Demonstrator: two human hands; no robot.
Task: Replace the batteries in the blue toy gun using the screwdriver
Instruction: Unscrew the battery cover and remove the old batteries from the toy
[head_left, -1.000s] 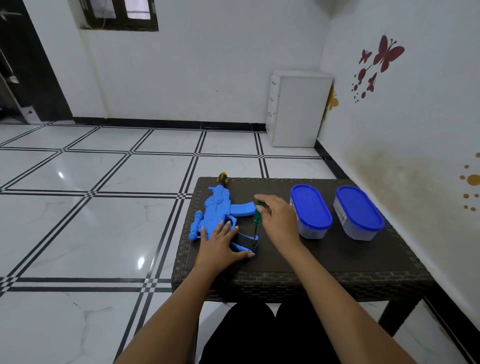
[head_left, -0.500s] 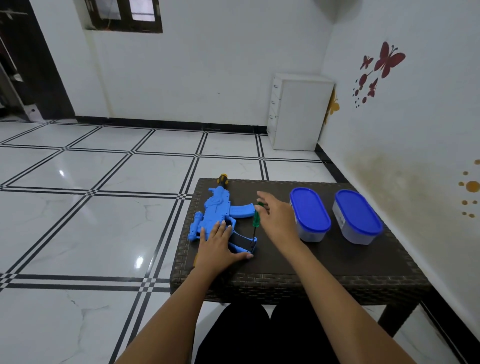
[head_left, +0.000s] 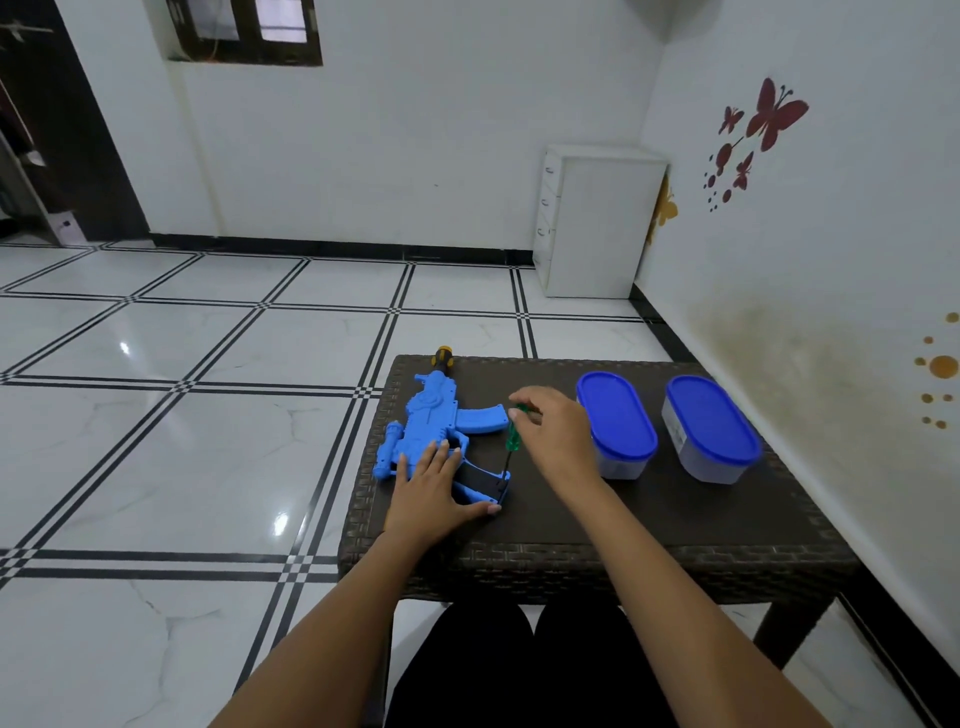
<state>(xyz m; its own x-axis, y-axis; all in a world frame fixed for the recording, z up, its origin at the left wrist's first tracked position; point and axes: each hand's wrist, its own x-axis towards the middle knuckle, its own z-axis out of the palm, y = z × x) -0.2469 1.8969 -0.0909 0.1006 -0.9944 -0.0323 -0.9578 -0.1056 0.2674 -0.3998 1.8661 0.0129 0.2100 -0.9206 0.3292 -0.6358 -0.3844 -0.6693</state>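
The blue toy gun (head_left: 434, 434) lies flat on the left part of the dark woven table (head_left: 649, 525). Its long axis runs from about 7 o'clock at the stock to 1 o'clock at the orange muzzle, and the magazine points toward 3 o'clock. The left hand (head_left: 434, 491) rests on the gun's near end with straight, spread fingers and presses it down; it grips nothing.

The screwdriver (head_left: 511, 441) with a green handle stands almost upright, a little tilted, and its tip is down on the dark panel at the stock end of the gun, just beside the left thumb. The right hand (head_left: 558, 434) pinches the top of the handle with curled fingertips. From this hand the gun lies toward 9 o'clock, and the tip toward 7 o'clock. I judge that the screw of the battery cover is being turned, so the shaft should stay straight over the screw while the left hand stops the gun from sliding.

At 3 o'clock from the right hand stand two containers with blue lids (head_left: 615, 415), near each other but apart. Whether they hold batteries I cannot tell.
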